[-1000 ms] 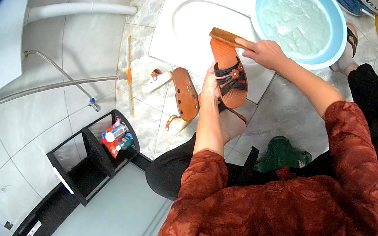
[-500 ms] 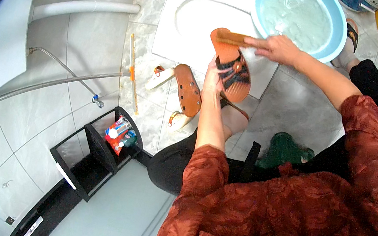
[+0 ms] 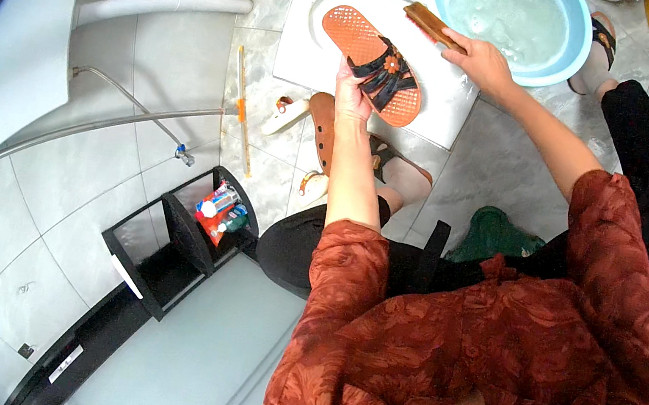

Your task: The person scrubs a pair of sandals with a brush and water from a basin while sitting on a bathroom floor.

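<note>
The likely slippery sandal (image 3: 375,66) is aptly clamped at seven o'clock by the left hand (image 3: 350,97). The right hand (image 3: 482,64) is clamped on the brush (image 3: 427,24).

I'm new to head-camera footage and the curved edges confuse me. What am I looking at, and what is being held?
There is no machine here, just a person's two bare hands. The view comes from a camera worn on the head, looking down; its wide fisheye lens bends straight edges.

The left hand has a brown slide sandal with black straps in its grip. The right hand grips a wooden scrubbing brush, held apart from the sandal.

Beyond them are a white squat toilet and a light-blue basin containing water. On the tiled floor lie a brown shoe, sole up, partly hidden by the forearm, and white sandals near it.
</note>
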A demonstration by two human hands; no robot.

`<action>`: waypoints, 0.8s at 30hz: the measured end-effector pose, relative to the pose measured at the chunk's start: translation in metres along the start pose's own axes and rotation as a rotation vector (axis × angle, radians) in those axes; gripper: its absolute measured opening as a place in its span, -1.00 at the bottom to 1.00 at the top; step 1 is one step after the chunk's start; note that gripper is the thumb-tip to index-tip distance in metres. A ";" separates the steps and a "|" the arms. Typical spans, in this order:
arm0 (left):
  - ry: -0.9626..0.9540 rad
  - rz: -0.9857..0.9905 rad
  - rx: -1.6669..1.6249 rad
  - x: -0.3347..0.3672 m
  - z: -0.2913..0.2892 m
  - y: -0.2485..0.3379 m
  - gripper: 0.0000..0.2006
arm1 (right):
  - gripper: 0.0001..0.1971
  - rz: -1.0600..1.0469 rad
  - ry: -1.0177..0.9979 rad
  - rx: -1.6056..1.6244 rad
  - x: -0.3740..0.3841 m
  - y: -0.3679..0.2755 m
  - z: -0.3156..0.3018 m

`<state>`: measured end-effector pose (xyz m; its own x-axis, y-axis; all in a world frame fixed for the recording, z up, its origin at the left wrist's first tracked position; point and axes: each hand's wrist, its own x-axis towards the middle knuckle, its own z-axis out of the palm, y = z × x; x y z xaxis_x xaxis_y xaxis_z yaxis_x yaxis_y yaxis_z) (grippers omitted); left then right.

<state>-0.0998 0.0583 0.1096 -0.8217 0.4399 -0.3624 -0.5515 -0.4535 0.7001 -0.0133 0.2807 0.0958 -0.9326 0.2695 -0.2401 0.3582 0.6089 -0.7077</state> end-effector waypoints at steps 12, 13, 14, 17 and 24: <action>0.020 0.112 -0.002 0.002 0.023 -0.010 -0.55 | -0.28 0.407 -0.282 1.061 -0.047 -0.026 0.004; 0.028 0.111 0.003 0.001 0.027 -0.014 -0.58 | -0.28 0.404 -0.272 1.062 -0.047 -0.025 0.002; 0.020 0.111 0.003 0.001 0.031 -0.018 -0.58 | -0.24 0.379 -0.289 1.170 -0.047 -0.025 0.001; 0.048 0.094 -0.089 -0.004 0.039 -0.023 -0.61 | -0.18 0.320 -0.294 1.303 -0.048 -0.031 0.002; 0.058 0.033 0.018 -0.014 0.053 -0.009 -0.64 | -0.17 0.141 -0.228 1.393 -0.035 -0.024 0.005</action>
<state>-0.0759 0.0975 0.1412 -0.8467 0.3791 -0.3734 -0.5217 -0.4532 0.7229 0.0110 0.2530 0.1176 -0.9277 0.0594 -0.3685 0.2363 -0.6706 -0.7032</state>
